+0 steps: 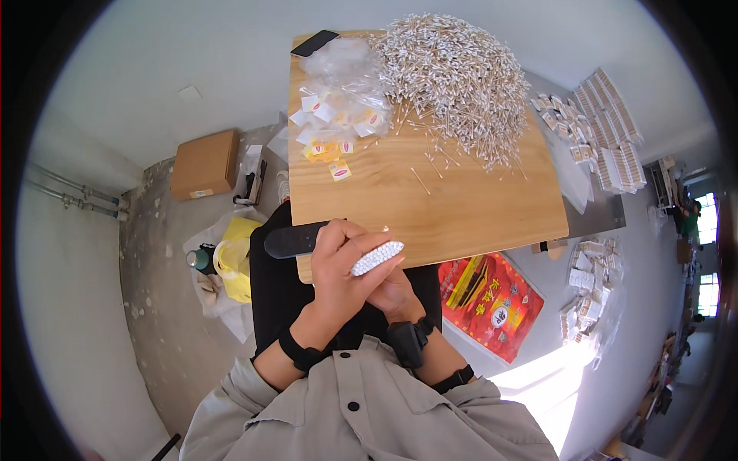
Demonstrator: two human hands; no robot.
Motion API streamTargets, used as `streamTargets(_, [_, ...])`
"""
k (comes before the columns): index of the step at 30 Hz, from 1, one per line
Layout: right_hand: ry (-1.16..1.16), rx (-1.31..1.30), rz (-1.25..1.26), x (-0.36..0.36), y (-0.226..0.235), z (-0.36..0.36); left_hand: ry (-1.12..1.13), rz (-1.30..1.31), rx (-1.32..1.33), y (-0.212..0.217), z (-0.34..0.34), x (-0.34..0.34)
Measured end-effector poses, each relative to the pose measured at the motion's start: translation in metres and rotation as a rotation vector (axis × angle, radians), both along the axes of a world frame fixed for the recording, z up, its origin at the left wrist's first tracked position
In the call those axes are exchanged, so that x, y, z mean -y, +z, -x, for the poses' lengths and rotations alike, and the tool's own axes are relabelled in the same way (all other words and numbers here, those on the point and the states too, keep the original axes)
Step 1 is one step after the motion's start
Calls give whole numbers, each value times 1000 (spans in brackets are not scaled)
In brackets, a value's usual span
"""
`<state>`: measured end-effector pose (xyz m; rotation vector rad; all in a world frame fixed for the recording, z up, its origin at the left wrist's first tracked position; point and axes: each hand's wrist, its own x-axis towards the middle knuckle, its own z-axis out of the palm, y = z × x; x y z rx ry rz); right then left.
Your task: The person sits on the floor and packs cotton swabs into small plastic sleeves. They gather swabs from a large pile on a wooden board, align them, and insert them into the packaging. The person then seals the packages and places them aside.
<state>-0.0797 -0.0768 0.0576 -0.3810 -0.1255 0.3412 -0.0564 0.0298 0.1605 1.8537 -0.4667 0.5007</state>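
Note:
A tight bundle of cotton swabs (377,259) is held just off the table's near edge, its packed white tips facing up. My left hand (334,269) is closed around it, with fingers along the far side and the thumb on the near side. Close below and to the right, my right hand (394,295) presses against the same bundle, its fingers partly hidden behind the swabs and the left hand. On the wooden table (461,207) lies a large heap of loose cotton swabs (453,77), with a few stray swabs (420,180) nearer me.
Clear plastic bags (342,69) and yellow-white labels (330,150) lie at the table's far left, near a black phone (314,43). Stacked swab packs (611,123) stand right, more packs (588,284) nearer. A red sack (496,303) and a cardboard box (205,164) lie on the floor.

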Motion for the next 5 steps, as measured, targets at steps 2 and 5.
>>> streamTargets(2, [10,-59,-51,-1,-5,2,-14,-32,24,-1,0,0])
streamTargets(5, [76,-91,-174,-5,-20,3,-39,-124,58,-1,0,-6])
